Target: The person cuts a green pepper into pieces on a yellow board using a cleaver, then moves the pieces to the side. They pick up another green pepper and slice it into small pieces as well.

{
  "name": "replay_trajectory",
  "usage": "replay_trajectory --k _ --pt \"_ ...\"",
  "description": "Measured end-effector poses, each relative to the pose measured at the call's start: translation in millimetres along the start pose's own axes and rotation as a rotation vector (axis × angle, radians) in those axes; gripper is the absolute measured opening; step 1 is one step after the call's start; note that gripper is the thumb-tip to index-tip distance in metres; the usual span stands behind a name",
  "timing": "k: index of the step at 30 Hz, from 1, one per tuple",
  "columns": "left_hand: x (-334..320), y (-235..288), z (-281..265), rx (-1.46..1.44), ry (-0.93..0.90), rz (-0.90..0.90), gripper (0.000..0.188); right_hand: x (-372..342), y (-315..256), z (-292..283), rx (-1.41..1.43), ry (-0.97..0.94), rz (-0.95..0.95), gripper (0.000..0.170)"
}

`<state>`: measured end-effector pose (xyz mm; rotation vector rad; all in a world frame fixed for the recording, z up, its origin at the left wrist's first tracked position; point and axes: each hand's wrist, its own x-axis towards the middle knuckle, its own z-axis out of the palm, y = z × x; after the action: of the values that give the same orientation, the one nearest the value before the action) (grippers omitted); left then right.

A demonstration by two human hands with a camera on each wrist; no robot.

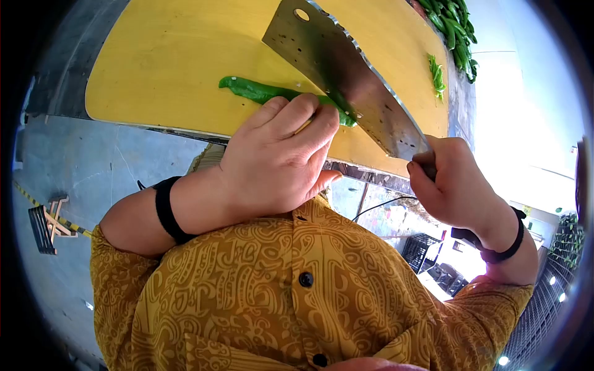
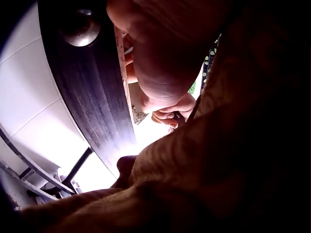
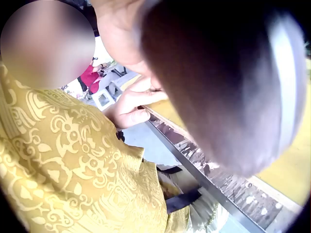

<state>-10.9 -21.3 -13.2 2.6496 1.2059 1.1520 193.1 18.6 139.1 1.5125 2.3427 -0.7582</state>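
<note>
Smooth board (image 1: 161, 59) bears a slender pepper (image 1: 250, 89) (left fingers (image 1: 318, 128) hold it); right fingers (image 1: 450, 151) grip a metal cleaver (image 1: 354, 75).

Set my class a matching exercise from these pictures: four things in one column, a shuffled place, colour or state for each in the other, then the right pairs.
Column one
1. cleaver
2. pepper
3. board
4. left wristband

Column two
A. broad, flat and yellow
B. green, under the left hand
C. black, worn round an arm
D. gripped by the right hand

Pairs: 1-D, 2-B, 3-A, 4-C
</note>
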Motion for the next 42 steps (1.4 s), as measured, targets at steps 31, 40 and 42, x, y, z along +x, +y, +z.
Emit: replay_trajectory --k 31,40,42 --pt "-8 2 -3 -0.009 0.062 -0.007 0.056 -9 -8 11 0.134 0.098 -0.024 0.014" --pt "-6 -1 -3 -0.054 0.028 -0.019 0.057 -2 -11 6 0.019 0.021 -0.006 0.015" --pt "-5 -1 -2 -0.042 0.032 -0.027 0.057 3 -13 7 0.002 0.016 0.001 0.014"
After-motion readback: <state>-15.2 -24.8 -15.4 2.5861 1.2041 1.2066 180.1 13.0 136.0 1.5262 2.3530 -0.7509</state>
